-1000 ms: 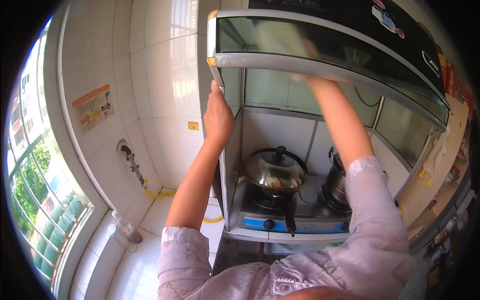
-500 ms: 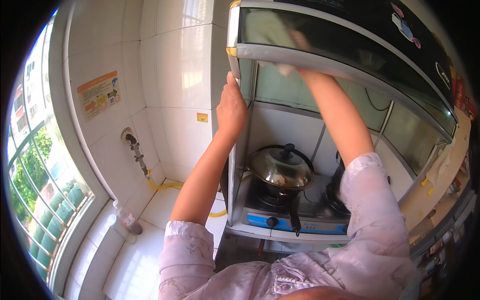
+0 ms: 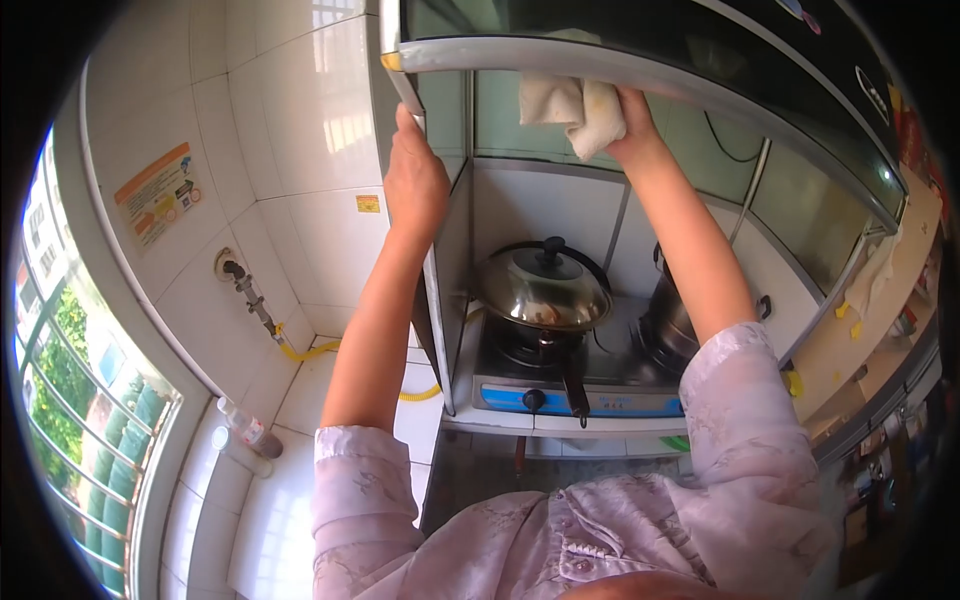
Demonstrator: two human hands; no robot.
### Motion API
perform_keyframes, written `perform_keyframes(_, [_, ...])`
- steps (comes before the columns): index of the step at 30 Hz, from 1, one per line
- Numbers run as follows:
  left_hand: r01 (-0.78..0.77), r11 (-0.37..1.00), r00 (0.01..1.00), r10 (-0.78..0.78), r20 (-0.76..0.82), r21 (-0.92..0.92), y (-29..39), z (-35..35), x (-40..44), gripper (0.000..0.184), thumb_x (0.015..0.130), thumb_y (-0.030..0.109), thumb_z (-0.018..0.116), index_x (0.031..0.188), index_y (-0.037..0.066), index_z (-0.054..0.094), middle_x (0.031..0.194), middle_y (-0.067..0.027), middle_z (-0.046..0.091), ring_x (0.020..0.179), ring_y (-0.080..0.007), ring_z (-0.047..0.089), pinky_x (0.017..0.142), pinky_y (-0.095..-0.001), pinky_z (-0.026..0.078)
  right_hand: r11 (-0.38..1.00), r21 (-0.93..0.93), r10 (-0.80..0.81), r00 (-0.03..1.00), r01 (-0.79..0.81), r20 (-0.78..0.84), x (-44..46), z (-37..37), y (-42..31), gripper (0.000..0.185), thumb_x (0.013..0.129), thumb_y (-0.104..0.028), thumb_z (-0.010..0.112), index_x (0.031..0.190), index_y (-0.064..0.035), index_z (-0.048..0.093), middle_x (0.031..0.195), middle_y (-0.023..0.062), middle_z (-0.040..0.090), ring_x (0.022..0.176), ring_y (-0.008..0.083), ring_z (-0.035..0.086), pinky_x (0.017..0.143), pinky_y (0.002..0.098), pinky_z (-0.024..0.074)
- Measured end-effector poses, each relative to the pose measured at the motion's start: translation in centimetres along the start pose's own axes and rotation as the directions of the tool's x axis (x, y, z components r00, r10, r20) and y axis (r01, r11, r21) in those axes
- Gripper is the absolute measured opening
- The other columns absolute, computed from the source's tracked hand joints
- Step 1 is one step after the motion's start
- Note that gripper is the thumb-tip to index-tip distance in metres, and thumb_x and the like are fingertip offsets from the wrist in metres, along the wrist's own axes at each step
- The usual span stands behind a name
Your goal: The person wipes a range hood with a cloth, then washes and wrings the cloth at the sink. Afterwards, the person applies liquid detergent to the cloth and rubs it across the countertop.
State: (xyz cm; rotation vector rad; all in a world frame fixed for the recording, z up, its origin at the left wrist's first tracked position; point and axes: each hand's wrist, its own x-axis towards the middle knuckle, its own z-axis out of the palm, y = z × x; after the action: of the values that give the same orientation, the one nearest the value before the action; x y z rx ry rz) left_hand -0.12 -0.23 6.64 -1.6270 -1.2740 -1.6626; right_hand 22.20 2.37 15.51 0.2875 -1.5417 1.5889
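My left hand (image 3: 416,178) is closed around the upright metal edge (image 3: 408,90) at the left of a glass-sided stove enclosure. In my right hand (image 3: 636,132) is a crumpled whitish cloth (image 3: 590,112), held below the enclosure's upper front rail (image 3: 560,58), in front of the pale green back glass (image 3: 690,165). Part of the cloth's top and some of the right fingers are hidden. Beneath the hands, a wide pan with a domed lid (image 3: 545,285) stands on the left burner of a gas stove (image 3: 620,375).
A dark pot (image 3: 672,310) occupies the right burner, partly behind my right forearm. A yellow hose (image 3: 305,354) runs from the wall pipe (image 3: 248,290). Two bottles, one with a dark bottom (image 3: 262,437), stand by the barred window (image 3: 90,400). Shelving (image 3: 860,340) lines the right side.
My right hand and the cloth have come down from behind the dark front glass to below the rail. The left hand still grips the edge. The whole view has shifted slightly.
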Motion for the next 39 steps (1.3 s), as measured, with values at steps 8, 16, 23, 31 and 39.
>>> perform_keyframes(8, [0.037, 0.999, 0.999, -0.035, -0.038, 0.032, 0.2, 0.3, -0.3, 0.054, 0.074, -0.005, 0.034, 0.125, 0.005, 0.02, 0.097, -0.0187, 0.05, 0.086, -0.0365, 0.049, 0.069, -0.0431, 0.041, 0.985, -0.061, 0.099, 0.811, -0.163, -0.576, -2.6, 0.7, 0.0, 0.03, 0.082, -0.021, 0.049, 0.106, -0.0037, 0.047, 0.104, 0.0084, 0.052, 0.095, 0.0208, 0.051, 0.081, 0.0349, 0.0433])
perform_keyframes(16, [0.108, 0.994, 0.994, -0.109, -0.007, -0.011, 0.9, -0.2, -0.3, 0.056, 0.073, -0.005, 0.034, 0.126, 0.009, 0.021, 0.099, -0.0173, 0.051, 0.088, -0.0359, 0.05, 0.069, -0.0427, 0.041, 0.806, 0.592, -0.185, 0.957, 0.016, 0.225, -2.2, 0.8, -4.3, 0.033, 0.086, -0.024, 0.038, 0.109, -0.0032, 0.048, 0.112, 0.0109, 0.051, 0.104, 0.0253, 0.047, 0.092, 0.0382, 0.035])
perform_keyframes(23, [0.103, 0.995, 0.994, -0.103, -0.042, -0.005, 0.7, 0.2, -0.5, 0.058, 0.071, -0.007, 0.037, 0.126, 0.008, 0.023, 0.102, -0.0181, 0.05, 0.088, -0.036, 0.051, 0.069, -0.0417, 0.042, 0.974, -0.045, -0.208, 0.952, 0.223, 0.226, 4.8, 0.5, -0.7, 0.027, 0.084, -0.019, 0.044, 0.107, -0.0044, 0.049, 0.101, 0.006, 0.053, 0.094, 0.016, 0.048, 0.083, 0.0287, 0.0394])
perform_keyframes(31, [0.078, 0.997, 0.996, -0.078, -0.033, 0.007, 0.0, 0.6, -0.4, 0.058, 0.071, -0.006, 0.037, 0.126, 0.007, 0.022, 0.105, -0.0188, 0.05, 0.089, -0.0362, 0.051, 0.069, -0.0421, 0.042, 0.963, -0.062, -0.259, 0.963, 0.264, 0.078, -4.3, -2.7, -5.1, 0.034, 0.085, -0.026, 0.041, 0.109, -0.004, 0.047, 0.109, 0.0106, 0.05, 0.1, 0.0215, 0.048, 0.086, 0.0336, 0.039])
perform_keyframes(39, [0.065, 0.997, 0.998, -0.064, -0.019, 0.043, 0.0, 0.3, -0.5, 0.057, 0.072, -0.006, 0.039, 0.125, 0.004, 0.023, 0.106, -0.0189, 0.049, 0.09, -0.0362, 0.051, 0.068, -0.0427, 0.042, 0.986, -0.156, -0.076, 0.993, 0.062, -0.087, 4.7, 0.7, 0.5, 0.03, 0.078, -0.028, 0.055, 0.101, -0.0082, 0.053, 0.087, 0.0066, 0.059, 0.076, 0.0181, 0.056, 0.069, 0.0325, 0.0461])
